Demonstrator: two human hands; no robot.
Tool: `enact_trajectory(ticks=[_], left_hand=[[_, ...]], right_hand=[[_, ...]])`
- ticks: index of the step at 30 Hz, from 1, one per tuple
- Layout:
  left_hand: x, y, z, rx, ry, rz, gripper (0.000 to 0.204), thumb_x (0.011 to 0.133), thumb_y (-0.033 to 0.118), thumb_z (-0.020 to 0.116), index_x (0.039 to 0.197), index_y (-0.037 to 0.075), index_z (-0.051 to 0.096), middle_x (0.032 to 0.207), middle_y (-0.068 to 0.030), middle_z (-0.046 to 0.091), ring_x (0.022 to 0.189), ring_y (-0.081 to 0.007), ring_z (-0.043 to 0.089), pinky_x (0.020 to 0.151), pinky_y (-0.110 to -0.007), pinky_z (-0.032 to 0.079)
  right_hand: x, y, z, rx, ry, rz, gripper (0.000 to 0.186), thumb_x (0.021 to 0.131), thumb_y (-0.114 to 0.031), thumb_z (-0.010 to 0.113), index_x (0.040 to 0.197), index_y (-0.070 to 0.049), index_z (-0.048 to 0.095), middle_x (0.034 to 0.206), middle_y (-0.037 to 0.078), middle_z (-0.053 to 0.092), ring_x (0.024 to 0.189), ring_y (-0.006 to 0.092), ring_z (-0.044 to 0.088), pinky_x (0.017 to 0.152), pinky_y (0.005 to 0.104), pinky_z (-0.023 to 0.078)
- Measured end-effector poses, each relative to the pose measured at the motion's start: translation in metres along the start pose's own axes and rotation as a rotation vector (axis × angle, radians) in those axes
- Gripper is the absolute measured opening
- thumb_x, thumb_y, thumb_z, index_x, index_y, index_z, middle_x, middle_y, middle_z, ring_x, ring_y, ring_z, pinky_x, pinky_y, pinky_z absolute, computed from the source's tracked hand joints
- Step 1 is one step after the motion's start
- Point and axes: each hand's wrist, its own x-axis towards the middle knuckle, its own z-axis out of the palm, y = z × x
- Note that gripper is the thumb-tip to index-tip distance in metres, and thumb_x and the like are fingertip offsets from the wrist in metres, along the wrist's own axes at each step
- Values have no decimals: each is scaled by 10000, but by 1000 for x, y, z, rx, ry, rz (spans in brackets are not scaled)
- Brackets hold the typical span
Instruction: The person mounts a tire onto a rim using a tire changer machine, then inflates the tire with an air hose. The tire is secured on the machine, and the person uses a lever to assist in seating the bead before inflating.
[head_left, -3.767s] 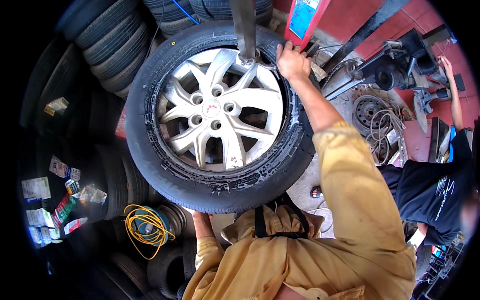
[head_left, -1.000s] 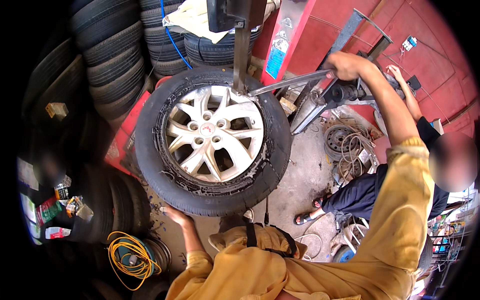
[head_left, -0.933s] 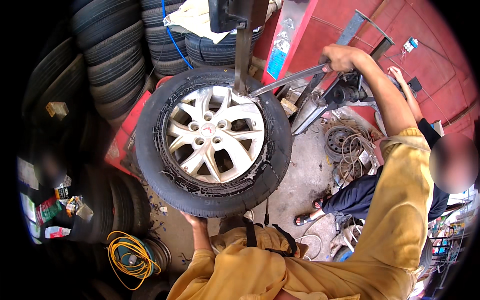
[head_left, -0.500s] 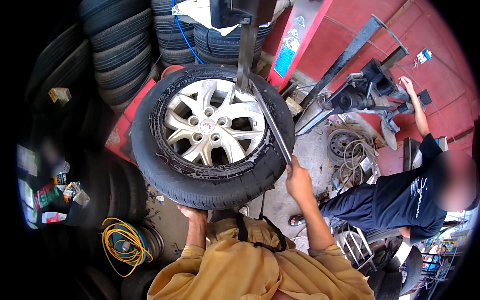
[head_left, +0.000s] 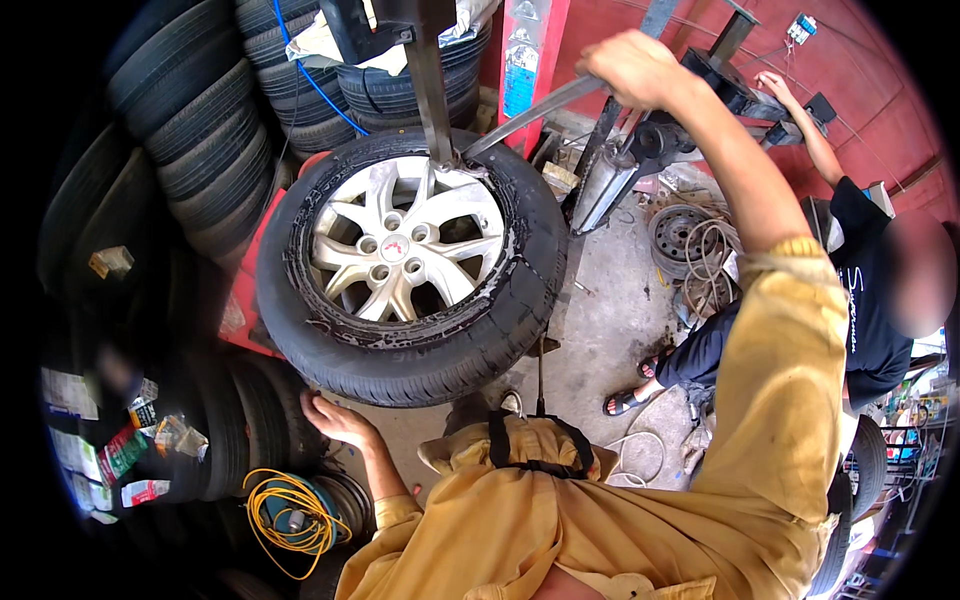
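Note:
A black tyre (head_left: 420, 375) lies flat around a silver alloy wheel (head_left: 393, 246) on a tyre changer, with a wet, soapy film on its sidewall. The changer's upright metal post (head_left: 430, 95) comes down to the wheel's far edge. From that spot a flat metal tyre lever (head_left: 535, 115) slants up to the right. My right hand (head_left: 640, 72) is closed around the lever's upper end, arm stretched out. By the tyre's near left side, my left hand (head_left: 338, 418) is held open with fingers apart, seemingly just off the rubber.
Stacked tyres (head_left: 205, 130) stand at the left and back. A coiled yellow hose (head_left: 295, 520) lies on the lower left. A co-worker in a dark shirt (head_left: 870, 290) reaches toward black machine arms (head_left: 700, 100) on the right. A bare steel wheel (head_left: 682, 240) sits on the floor.
My right hand has swung the lever away from me, from the tyre's right side up toward the back. My left hand has come off the tyre's near edge and moved left.

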Motion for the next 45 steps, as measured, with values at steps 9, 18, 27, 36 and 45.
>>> enact_trajectory(ticks=[9,18,27,36,45], left_hand=[[0,76,40,497,-62,142,525,910,344,647,1388,146,558,1382,-289,409,1291,-451,412,1041,-542,385],[0,63,38,461,-27,159,516,902,284,660,1383,127,565,1378,-291,409,1284,-445,421,1047,-531,385],[29,-3,8,309,-176,260,483,994,250,589,1422,43,504,1370,-297,452,1258,-436,467,1076,-491,375],[-102,189,82,-112,-1099,861,768,776,172,785,1455,85,436,1452,-173,458,1416,-370,359,1172,-535,271],[-148,239,244,-623,-767,571,320,930,258,685,736,31,568,732,-141,556,770,-343,549,835,-461,420]], right_hand=[[50,-103,-16,-8,-120,-31,88,758,-108,670,774,-124,755,800,90,727,788,282,723,690,413,579],[-31,-318,57,67,-192,722,422,920,-185,555,1277,41,561,926,142,638,773,253,644,420,401,458],[-174,-338,38,898,-280,666,570,912,-44,460,1456,55,322,935,353,639,778,477,675,701,540,547],[-276,-269,-35,742,-132,607,436,911,-193,668,1331,-103,594,853,198,672,677,388,657,622,481,534],[-155,-206,-168,45,106,65,335,769,-104,703,1095,-32,665,746,67,565,544,214,572,485,341,453]])
